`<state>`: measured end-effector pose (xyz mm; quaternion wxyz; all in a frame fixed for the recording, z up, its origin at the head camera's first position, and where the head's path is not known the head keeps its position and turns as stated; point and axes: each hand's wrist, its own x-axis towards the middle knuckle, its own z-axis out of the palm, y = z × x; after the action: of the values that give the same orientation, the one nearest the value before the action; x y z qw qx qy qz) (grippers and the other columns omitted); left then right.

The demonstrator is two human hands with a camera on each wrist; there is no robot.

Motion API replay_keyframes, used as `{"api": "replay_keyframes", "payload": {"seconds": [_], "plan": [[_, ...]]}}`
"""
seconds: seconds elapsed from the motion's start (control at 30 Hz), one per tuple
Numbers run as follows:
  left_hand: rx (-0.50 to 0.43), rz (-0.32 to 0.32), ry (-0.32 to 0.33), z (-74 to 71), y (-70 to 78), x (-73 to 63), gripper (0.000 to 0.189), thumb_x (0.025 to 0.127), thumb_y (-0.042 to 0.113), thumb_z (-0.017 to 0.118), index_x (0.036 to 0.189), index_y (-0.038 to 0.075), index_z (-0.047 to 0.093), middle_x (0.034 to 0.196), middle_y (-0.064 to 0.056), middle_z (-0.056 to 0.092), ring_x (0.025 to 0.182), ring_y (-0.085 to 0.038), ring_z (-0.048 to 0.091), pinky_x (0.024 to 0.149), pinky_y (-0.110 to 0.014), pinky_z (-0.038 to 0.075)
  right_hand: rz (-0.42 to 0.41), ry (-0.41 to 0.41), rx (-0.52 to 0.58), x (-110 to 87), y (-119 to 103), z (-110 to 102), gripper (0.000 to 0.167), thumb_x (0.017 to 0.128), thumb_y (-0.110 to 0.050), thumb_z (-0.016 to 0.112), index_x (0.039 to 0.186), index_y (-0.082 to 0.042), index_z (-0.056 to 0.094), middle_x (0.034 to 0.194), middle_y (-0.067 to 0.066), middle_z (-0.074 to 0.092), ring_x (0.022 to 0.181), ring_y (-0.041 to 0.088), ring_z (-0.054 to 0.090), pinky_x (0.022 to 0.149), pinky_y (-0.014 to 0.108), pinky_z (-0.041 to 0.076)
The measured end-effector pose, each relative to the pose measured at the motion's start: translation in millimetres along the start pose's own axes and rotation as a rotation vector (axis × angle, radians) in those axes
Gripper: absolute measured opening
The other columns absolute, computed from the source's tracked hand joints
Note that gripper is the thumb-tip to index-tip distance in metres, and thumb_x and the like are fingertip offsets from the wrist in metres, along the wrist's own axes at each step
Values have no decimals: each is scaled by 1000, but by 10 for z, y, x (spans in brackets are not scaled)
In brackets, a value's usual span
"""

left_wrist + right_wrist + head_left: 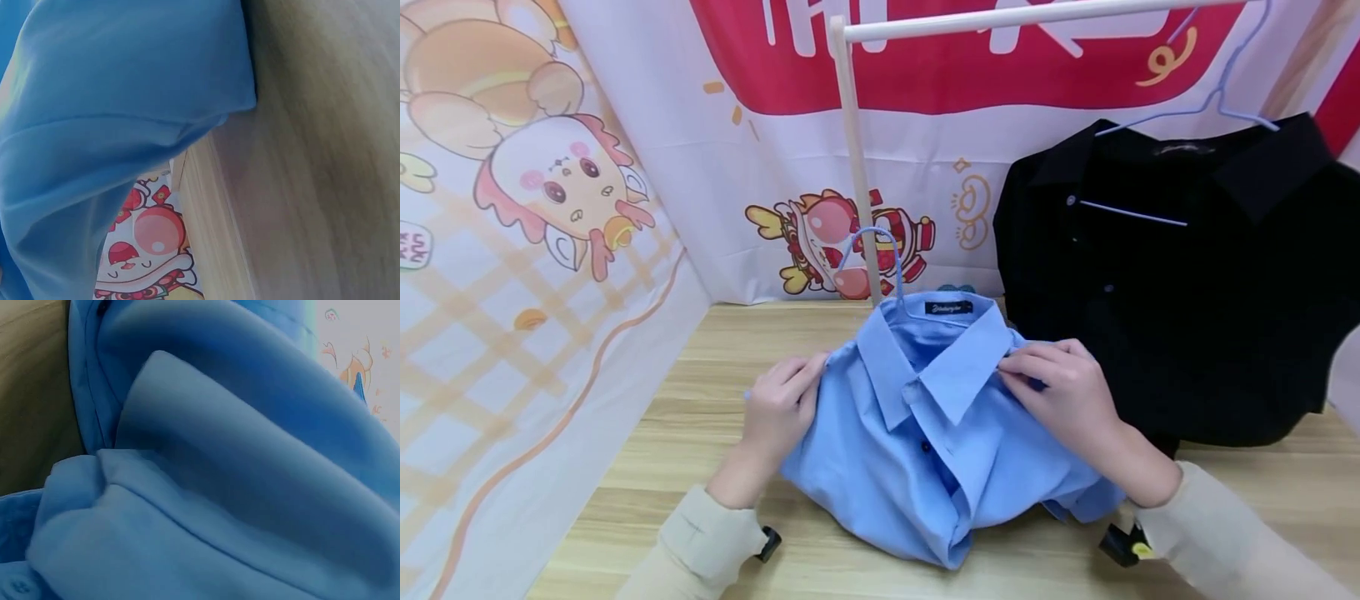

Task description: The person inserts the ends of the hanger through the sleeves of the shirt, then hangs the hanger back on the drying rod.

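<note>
A light blue collared shirt (pixel 880 467) is held up over the wooden table, its lower part bunched on the tabletop. Inside its collar sits a blue hanger (pixel 898 265), whose hook rises above the neckline; the rest of the hanger is mostly hidden by cloth. My left hand (pixel 781 408) grips the shirt at the shoulder on the left. At the other shoulder, beside the collar, my right hand (pixel 1060 387) pinches the cloth between thumb and fingers. Both wrist views are largely filled by blue fabric, seen as a sleeve (pixel 125 75) and folds (pixel 250 462).
A white rack (pixel 850 108) stands behind the shirt, with a rail (pixel 1000 18) across the top. From it a black shirt (pixel 1180 317) hangs on a blue hanger (pixel 1213 100) at right. The wooden table (pixel 700 367) meets a printed cloth backdrop (pixel 670 150).
</note>
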<state>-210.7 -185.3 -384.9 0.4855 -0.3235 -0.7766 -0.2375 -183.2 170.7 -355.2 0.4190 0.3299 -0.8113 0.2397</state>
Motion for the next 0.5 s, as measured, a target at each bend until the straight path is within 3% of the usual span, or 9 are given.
{"api": "replay_keyframes", "payload": {"seconds": [0.13,0.23,0.3,0.37,0.5], "plan": [[-38,-21,8,11,-21,-38,25,84,-11,71,106,-2,78,87,-16,70,74,-34,68,65,-46,56,-12,-37,13,-11,-29,-5,26,65,7,91,87,-3,80,86,10,76,78,27,71,68,41,46],[-76,-62,18,4,-51,-76,23,84,-12,72,105,-5,77,87,-17,70,74,-34,68,68,-44,56,-47,-40,22,-15,-19,-54,12,88,-15,83,92,-4,80,89,9,75,82,27,69,72,41,42],[-104,-90,33,-3,-68,-94,24,82,-14,72,105,-7,76,88,-17,71,75,-34,68,70,-42,56,-52,-23,32,-11,13,-111,30,100,-32,69,96,-4,79,93,11,73,85,28,66,74,42,39],[-131,-119,44,-13,-84,-105,25,81,-16,72,105,-8,75,89,-18,71,77,-35,69,73,-40,56,-38,16,34,0,59,-174,49,106,-46,54,100,-3,77,98,14,70,89,31,62,77,42,37],[-156,-159,49,-37,-98,-99,23,83,-16,70,105,-9,74,91,-19,71,80,-36,69,78,-37,56,25,82,32,23,160,-285,56,104,-52,54,106,-1,75,107,20,65,96,38,56,84,40,31]]}}
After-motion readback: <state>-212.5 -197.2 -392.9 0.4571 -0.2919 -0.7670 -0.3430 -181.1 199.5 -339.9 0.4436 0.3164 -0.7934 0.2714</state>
